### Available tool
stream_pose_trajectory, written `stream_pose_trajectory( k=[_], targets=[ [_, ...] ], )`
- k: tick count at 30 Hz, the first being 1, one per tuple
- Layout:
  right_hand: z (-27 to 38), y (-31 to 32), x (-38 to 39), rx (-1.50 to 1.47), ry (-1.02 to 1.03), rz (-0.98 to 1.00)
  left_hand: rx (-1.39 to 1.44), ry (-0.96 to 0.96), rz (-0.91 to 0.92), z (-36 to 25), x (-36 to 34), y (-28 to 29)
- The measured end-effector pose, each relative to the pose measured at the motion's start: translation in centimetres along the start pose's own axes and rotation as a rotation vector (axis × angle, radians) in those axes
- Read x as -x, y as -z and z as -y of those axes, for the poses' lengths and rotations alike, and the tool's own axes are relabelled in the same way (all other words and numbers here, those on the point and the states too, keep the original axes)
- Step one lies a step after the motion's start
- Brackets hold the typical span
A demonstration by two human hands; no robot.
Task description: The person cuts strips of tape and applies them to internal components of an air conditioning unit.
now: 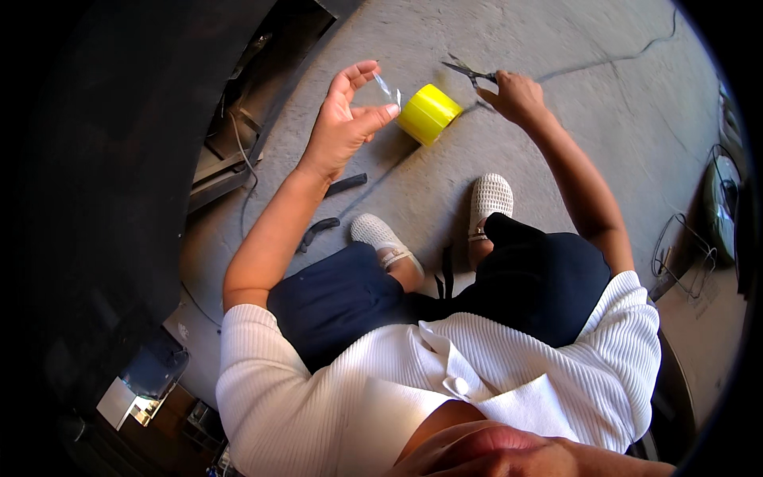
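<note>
My left hand is raised over the floor at the centre left. Its thumb and fingers curve around a small strip of clear, shiny film, which may be tape. Just right of the thumb is a wide, bright yellow roll of tape; I cannot tell whether the thumb touches it. Farther right, my right hand grips dark-handled scissors, their blades parted and pointing left, away from the roll. Part of the scissors' handle is hidden by the fingers.
Two short black tube-like pieces lie on the concrete floor by my left shoe. A dark cable crosses the floor. A large dark cabinet-like structure borders the left; wires lie at the right.
</note>
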State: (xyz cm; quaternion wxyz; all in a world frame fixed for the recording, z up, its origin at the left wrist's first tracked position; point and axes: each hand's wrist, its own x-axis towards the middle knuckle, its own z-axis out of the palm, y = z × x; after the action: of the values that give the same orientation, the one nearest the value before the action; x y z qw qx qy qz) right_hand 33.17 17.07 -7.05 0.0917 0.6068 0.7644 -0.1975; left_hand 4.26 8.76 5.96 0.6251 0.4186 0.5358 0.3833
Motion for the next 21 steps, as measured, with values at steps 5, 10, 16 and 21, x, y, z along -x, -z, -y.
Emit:
stream_pose_trajectory(
  k=[5,10,16,21],
  targets=[
    [-0.2,-1.4,0.3,0.246,0.036,0.029,0.056,0.083,-0.017,-0.5,0.4,0.6],
    [5.5,4.1,-0.7,-0.121,0.372,-0.125,0.613,0.385,0.084,-1.5,0.6,3.4],
    [14.4,6.1,-2.7,-1.146,1.063,-0.084,0.836,0.510,0.122,-1.8,1.2,5.7],
    [17.0,5.7,-5.0,-1.154,1.125,-0.083,0.963,0.455,0.113,0.1,0.9,7.2]
  ],
)
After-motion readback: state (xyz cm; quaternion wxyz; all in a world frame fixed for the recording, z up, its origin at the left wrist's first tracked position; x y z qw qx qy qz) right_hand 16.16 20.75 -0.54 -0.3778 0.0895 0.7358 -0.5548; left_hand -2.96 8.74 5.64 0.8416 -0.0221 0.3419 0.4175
